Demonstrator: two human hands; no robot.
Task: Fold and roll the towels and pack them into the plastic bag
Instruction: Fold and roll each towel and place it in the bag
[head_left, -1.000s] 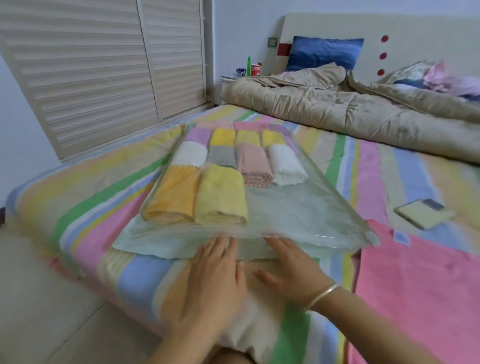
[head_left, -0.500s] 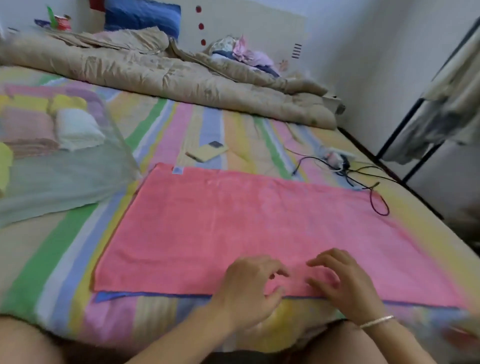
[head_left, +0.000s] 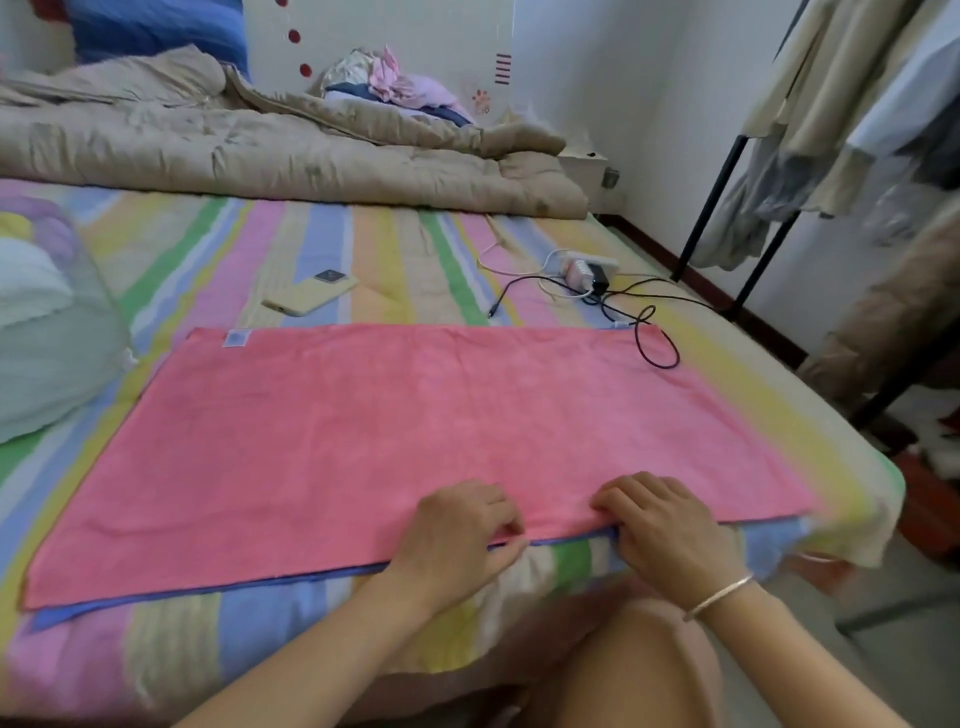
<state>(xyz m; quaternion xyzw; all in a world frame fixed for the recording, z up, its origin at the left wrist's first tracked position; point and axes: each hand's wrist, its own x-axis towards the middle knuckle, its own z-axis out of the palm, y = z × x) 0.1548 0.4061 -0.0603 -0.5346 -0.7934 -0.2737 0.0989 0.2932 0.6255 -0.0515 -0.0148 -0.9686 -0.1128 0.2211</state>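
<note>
A pink towel (head_left: 395, 431) lies spread flat on the striped bed, with a blue towel's edge (head_left: 218, 590) showing under its near side. My left hand (head_left: 457, 535) and my right hand (head_left: 670, 525) sit side by side at the towel's near edge, each with curled fingers pinching the pink hem. The plastic bag (head_left: 57, 358) with rolled towels inside lies at the far left, partly cut off by the frame.
A yellow phone (head_left: 309, 296) lies beyond the towel. A power strip with tangled black and white cables (head_left: 587, 280) sits at the towel's far right corner. A crumpled beige duvet (head_left: 291, 156) fills the head of the bed. A clothes rack (head_left: 831, 156) stands on the right.
The view swung right from the plastic bag to the pink towel. Both hands left the bag's opening, moved to the towel's near edge and closed on its hem.
</note>
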